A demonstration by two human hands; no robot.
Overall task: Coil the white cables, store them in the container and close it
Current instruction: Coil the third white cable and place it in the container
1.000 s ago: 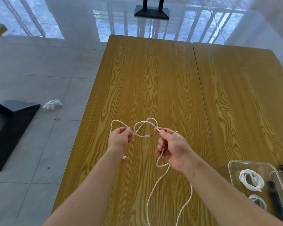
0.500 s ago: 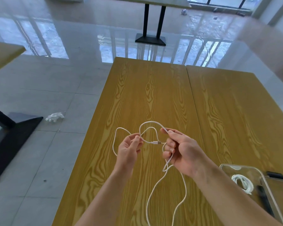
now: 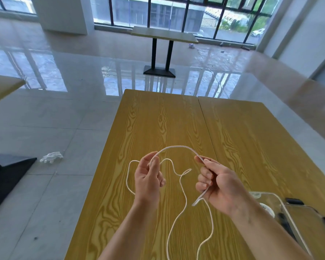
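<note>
A long white cable (image 3: 177, 146) arches between both hands above the wooden table (image 3: 158, 119). My left hand (image 3: 148, 179) pinches one part of it between thumb and fingers, with a loop hanging off to the left. My right hand (image 3: 217, 186) grips another part, and the rest trails down toward me in loose curves. A clear plastic container (image 3: 270, 197) stands at the right, partly behind my right forearm, with a coiled white cable (image 3: 267, 209) inside.
A clear lid (image 3: 304, 220) lies right of the container beside dark objects (image 3: 294, 200). A crumpled white item (image 3: 52, 157) lies on the tiled floor left of the table. Another table (image 3: 163, 35) stands farther back by the windows.
The camera has tilted up, showing more of the room. My hands have moved apart, stretching the cable into a wider arch between them; the container has slid toward the lower right of the view.
</note>
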